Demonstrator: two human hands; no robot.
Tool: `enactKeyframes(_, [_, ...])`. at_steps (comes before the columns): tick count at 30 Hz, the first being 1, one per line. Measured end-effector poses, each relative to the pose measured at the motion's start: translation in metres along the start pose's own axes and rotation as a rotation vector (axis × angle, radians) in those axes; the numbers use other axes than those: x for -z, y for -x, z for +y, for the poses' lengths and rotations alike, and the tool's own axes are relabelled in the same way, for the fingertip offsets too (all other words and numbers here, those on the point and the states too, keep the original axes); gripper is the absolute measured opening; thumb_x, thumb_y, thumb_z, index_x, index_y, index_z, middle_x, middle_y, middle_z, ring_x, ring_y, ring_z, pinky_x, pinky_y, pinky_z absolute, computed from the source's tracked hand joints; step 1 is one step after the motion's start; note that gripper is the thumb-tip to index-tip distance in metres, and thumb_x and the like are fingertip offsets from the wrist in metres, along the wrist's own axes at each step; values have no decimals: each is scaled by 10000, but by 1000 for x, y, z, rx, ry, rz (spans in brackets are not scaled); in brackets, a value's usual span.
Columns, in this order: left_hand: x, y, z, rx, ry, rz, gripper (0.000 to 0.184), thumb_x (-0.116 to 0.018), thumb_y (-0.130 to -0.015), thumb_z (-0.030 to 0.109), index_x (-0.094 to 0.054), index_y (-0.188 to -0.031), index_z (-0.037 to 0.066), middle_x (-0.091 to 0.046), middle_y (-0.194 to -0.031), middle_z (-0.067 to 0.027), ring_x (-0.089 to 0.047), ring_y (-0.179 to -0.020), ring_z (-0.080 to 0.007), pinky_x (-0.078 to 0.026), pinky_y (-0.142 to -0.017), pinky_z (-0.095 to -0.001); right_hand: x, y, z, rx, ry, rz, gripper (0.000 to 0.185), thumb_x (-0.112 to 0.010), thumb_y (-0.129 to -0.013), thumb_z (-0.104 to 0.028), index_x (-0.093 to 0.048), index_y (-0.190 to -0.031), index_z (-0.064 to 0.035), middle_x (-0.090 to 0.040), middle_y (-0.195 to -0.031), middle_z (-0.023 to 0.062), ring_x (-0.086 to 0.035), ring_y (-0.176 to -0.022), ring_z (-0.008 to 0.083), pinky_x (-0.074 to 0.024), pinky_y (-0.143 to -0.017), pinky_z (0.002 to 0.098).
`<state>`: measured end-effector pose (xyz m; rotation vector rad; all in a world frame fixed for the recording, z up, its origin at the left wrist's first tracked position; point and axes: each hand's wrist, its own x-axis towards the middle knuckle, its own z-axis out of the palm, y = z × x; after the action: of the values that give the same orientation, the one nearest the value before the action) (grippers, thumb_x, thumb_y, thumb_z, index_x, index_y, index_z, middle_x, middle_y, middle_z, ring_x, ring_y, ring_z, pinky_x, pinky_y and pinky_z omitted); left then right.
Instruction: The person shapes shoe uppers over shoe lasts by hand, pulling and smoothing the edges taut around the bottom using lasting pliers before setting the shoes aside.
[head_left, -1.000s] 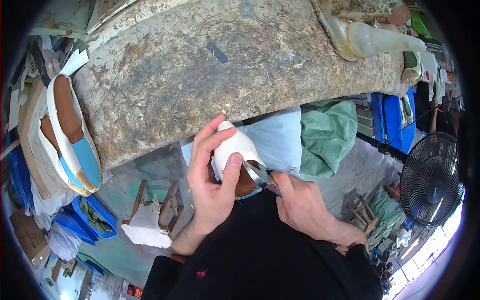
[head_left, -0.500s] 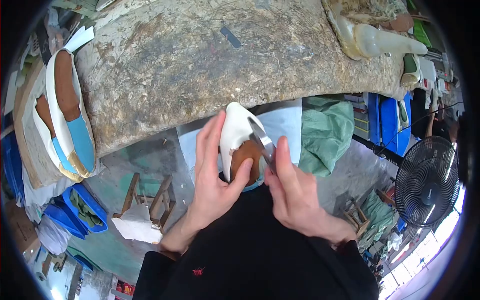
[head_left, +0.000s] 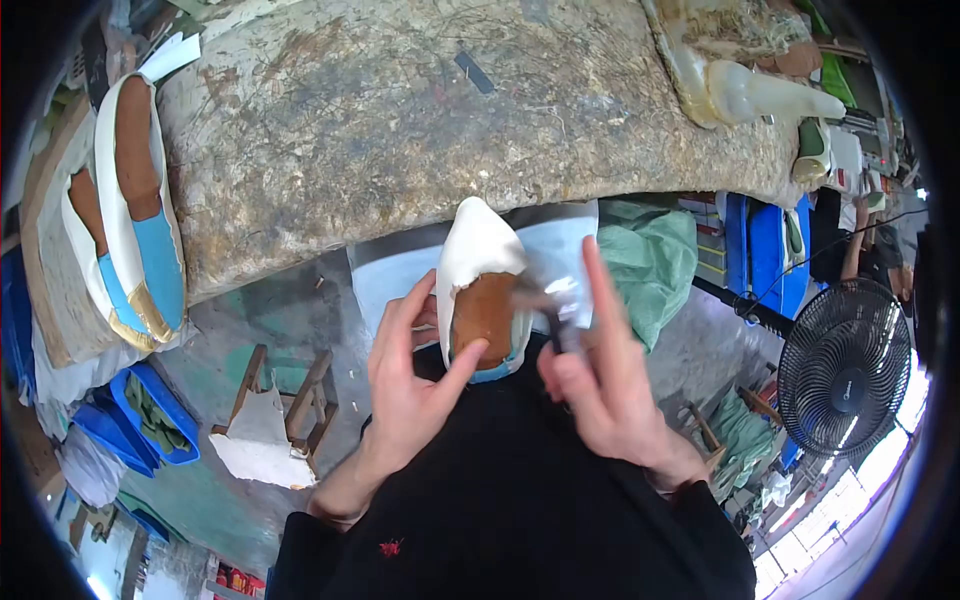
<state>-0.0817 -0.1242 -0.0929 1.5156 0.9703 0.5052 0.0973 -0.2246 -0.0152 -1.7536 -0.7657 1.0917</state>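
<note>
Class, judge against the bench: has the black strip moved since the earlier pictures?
No. The black strip keeps its place on the bench, beside the grey patch; only the view has shifted.

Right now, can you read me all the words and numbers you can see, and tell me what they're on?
None that I can read for sure.
Fan: a small pale mark on its middle, too small to read.
Black shirt: a red mark, with no letters I can make out.
</note>
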Motion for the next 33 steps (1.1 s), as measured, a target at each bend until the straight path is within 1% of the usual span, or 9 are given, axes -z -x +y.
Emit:
enactKeyframes(5, [6,5,3,-94,-147,12,501,-761,-957,10,-644,-1441,-44,-715,-1058,-178,-735,-920,-250,-628,-766,-347,-5,-22,27,3,285,27,673,-954,-828,-242,-538,-1297,2,-583,-751,13,-501,-565,78,-400,-516,268])
enactKeyframes(7, [9,4,0,-99,-224,15,438,-717,-985,2,-661,-1416,-55,-721,-1017,-181,-719,-870,-242,-587,-741,-335,1,-19,40,-74,221,-135,489,-850,-872,-112,-513,-1208,-1,-671,-859,104,-597,-564,156,-473,-522,330])
enactKeyframes(13, [10,-16,32,-219,-295,80,354,-749,-939,-31,-751,-1293,-42,-777,-1017,-189,-747,-846,-238,-576,-756,-310,19,-24,55,6,-23,-54,397,-798,-906,-27,-494,-1161,-24,-619,-691,7,-527,-530,51,-403,-506,249])
enactKeyframes(17, [13,-104,99,-591,-519,106,233,-827,-879,28,-822,-1110,-7,-794,-896,-151,-759,-774,-265,-589,-732,-349,35,-37,27,-134,-583,40,327,-566,-1019,15,-487,-1335,-12,-726,-1114,126,-553,-662,61,-460,-578,231])
enactKeyframes(22, [-13,-193,111,-756,-748,-45,293,-844,-892,204,-823,-1131,38,-812,-1002,-150,-753,-896,-295,-604,-821,-392,61,-43,45,59,-114,91,497,-423,-872,133,-521,-1339,-5,-724,-934,109,-588,-664,115,-496,-621,286])
enactKeyframes(24, [-10,-191,113,-685,-714,-61,412,-889,-850,290,-812,-1167,38,-807,-1071,-143,-737,-1004,-305,-579,-915,-418,66,-45,37,108,254,69,467,-491,-893,127,-536,-1343,12,-699,-927,191,-700,-763,382,-562,-718,451])
enactKeyframes(26, [9,-179,100,-763,-961,156,520,-926,-800,357,-804,-1193,38,-802,-1127,-126,-715,-1081,-324,-528,-1021,-454,55,-49,33,270,430,172,472,-517,-875,129,-530,-1339,46,-690,-1065,256,-688,-922,473,-559,-820,516])
enactKeyframes(27, [21,-173,86,-676,-948,213,664,-927,-772,512,-777,-1231,56,-771,-1256,-123,-674,-1162,-352,-464,-1097,-521,51,-53,25,355,541,197,468,-543,-876,122,-528,-1340,66,-654,-1180,264,-656,-1036,458,-544,-870,532])
enactKeyframes(33, [9,-153,55,-541,-765,367,730,-968,-743,366,-644,-1328,72,-570,-1352,-163,-551,-1242,-392,-470,-1053,-515,19,-84,9,392,745,303,359,-621,-962,21,-572,-1318,18,-630,-1119,179,-627,-1041,382,-570,-789,474])
